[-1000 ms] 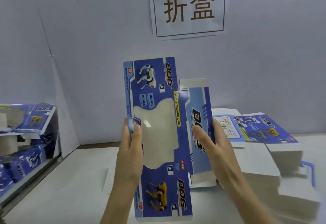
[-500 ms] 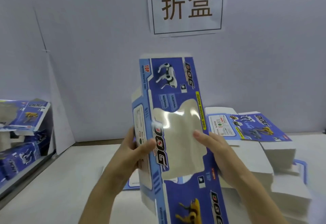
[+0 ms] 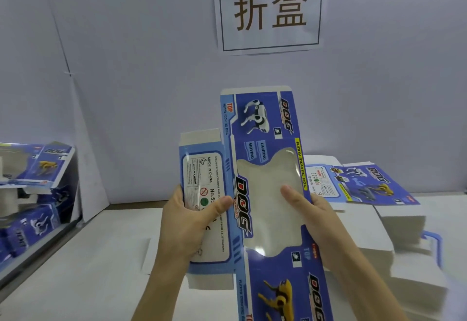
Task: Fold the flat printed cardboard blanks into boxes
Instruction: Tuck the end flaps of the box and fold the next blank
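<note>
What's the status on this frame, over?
Left hand grips the blank at its side panel. Right hand holds the window edge. Blank still unfolded. Nothing in the way.

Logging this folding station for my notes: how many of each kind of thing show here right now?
Hands: 2, the left hand and the right hand
Blank held in the hands: 1
Stack of flat blanks: 1, sheets too many to count
Folded boxes at left: at least 2, partly cut off
Wall sign: 1
Total: at least 7
</note>
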